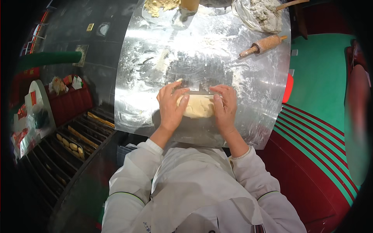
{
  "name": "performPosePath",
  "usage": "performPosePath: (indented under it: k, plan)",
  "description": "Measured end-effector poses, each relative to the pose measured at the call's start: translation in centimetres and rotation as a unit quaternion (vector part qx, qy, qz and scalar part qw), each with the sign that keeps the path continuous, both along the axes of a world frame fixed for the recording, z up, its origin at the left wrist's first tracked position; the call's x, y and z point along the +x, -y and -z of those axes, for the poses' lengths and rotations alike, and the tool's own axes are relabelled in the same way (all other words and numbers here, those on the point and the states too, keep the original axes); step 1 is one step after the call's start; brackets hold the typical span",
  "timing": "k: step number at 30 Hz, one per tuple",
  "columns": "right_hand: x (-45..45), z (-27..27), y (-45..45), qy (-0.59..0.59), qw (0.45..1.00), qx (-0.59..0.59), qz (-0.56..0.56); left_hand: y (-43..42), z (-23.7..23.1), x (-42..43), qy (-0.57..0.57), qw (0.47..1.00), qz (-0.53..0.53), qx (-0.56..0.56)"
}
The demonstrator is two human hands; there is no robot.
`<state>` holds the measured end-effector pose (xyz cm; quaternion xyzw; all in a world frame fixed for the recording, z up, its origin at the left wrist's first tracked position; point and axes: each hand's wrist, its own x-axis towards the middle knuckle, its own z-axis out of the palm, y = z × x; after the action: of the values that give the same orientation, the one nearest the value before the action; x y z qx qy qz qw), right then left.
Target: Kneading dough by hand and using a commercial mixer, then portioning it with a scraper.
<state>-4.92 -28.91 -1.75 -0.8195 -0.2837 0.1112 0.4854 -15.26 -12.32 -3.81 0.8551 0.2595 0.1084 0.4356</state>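
Note:
A pale, oblong piece of dough (199,106) lies on the floured metal table (192,134), close to its near edge. My left hand (171,103) rests at the dough's left end, thumb against it and fingers spread. At the right end is my right hand (226,104), its thumb touching the dough and its fingers curved forward. Between them the dough's middle is uncovered. A wooden rolling pin (266,44) dusted with flour lies at the table's far right. Smears of flour cover much of the metal surface.
At the far right corner a large mass of dough (266,14) sits in a plastic bag. Yellowish crumbly mixture (160,6) lies at the far left beside a brown container (190,4). Left of me, a slatted dark rack (52,157) holds several baked pieces (70,145).

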Motion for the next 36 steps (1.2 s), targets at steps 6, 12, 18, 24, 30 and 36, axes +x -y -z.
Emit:
performPosePath:
  k: [6,12,18,24,30,36]
  plan:
    - [-6.1,1.4,-1.1,0.125,0.982,-0.139,-0.026,2.3,3.3,-6.6,0.028,0.991,-0.030,0.127]
    - [-0.3,4.0,-6.8,0.038,0.993,-0.111,0.023,-0.7,3.6,-0.9,0.058,0.991,-0.119,0.014]
    - [3.5,-3.4,-8.3,0.186,0.965,-0.179,-0.043,2.2,3.1,0.9,0.106,0.950,-0.143,-0.258]
    - [-5.5,-4.0,-6.1,0.381,0.892,-0.172,-0.172,0.7,4.8,-1.7,0.112,0.868,-0.181,-0.448]
    - [-4.0,-2.8,-3.2,0.132,0.990,0.050,-0.022,1.1,-2.8,2.0,0.033,0.991,0.053,-0.116]
    - [-7.3,-0.2,-4.1,0.009,0.999,0.012,-0.029,1.4,1.1,-2.1,0.148,0.987,0.052,0.025]
